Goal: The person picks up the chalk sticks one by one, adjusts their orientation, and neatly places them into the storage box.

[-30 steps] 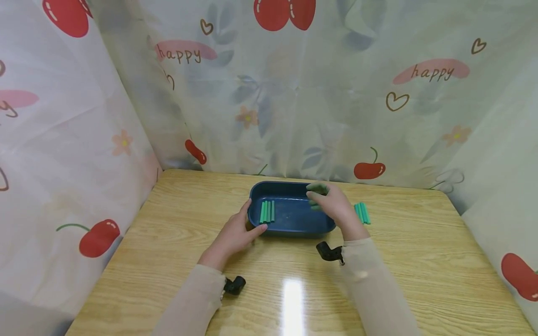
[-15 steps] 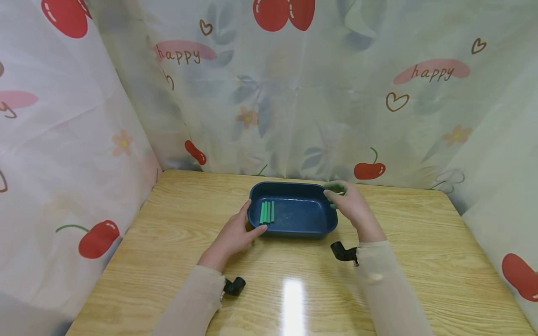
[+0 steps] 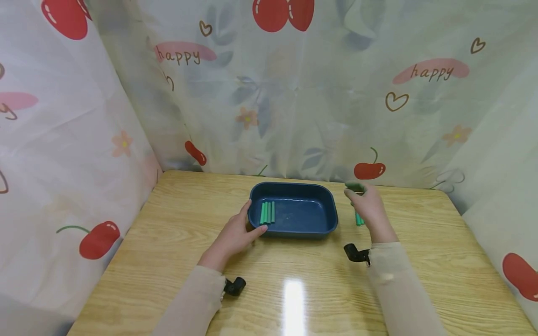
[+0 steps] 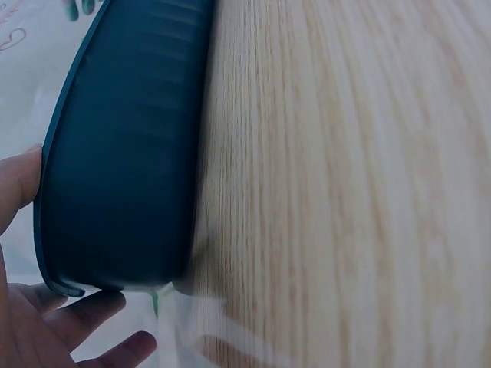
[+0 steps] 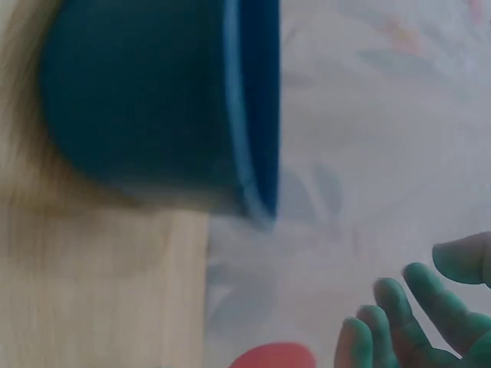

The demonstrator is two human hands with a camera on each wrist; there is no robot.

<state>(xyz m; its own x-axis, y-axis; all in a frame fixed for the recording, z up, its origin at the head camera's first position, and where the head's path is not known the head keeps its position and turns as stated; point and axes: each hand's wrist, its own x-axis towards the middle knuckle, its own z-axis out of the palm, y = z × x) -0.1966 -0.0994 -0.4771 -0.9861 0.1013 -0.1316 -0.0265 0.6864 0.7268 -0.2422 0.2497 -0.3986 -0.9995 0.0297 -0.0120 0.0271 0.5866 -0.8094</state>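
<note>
A dark blue rectangular tray with rounded corners stands on the table. Inside, at its left end, several short green sticks lie side by side. My left hand holds the tray's near left corner, thumb at the front rim and fingers along the end wall. Right of the tray, my right hand hovers with loosely spread fingers and nothing between them. Below it, more green sticks lie on the table, partly hidden by the hand. In the right wrist view the fingers are apart from the tray wall.
The wooden table ends at a printed curtain behind it, with more curtain on both sides. Black wrist cameras sit on both cuffs, the left camera near the table front and the right camera below the hand.
My right hand has moved right, from above the tray's right part to above the sticks on the table, covering some of them. The left hand, tray and sticks inside stay put.
</note>
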